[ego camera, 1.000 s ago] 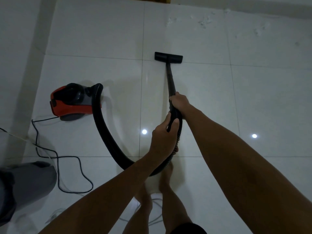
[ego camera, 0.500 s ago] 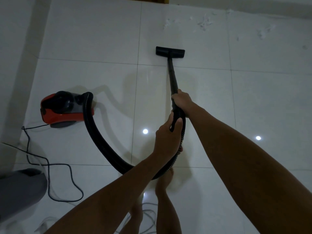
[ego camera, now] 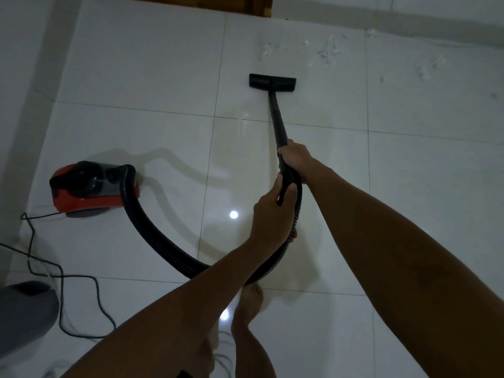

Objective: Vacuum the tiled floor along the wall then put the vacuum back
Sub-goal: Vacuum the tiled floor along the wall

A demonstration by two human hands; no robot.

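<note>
A black floor nozzle (ego camera: 272, 82) lies flat on the white tiled floor (ego camera: 152, 64), short of a band of pale dust and scraps (ego camera: 328, 51) along the far wall. Its black wand (ego camera: 277, 121) runs back to my right hand (ego camera: 293, 155), which grips the wand's upper end. Just behind, my left hand (ego camera: 271, 215) grips the handle where the ribbed black hose (ego camera: 152, 230) begins. The hose loops down past my feet and up to the red and black vacuum body (ego camera: 87, 186) at the left.
A black power cord (ego camera: 62, 279) snakes over the tiles at the lower left beside a grey object (ego camera: 24, 317). My bare foot (ego camera: 249, 298) stands under the hose loop. A wooden door frame (ego camera: 229, 4) shows at the top, a white wall (ego camera: 19, 77) on the left.
The nozzle has slid forward across the tile joint toward the far wall and its dust. Both hands moved forward with the wand and kept their grip.
</note>
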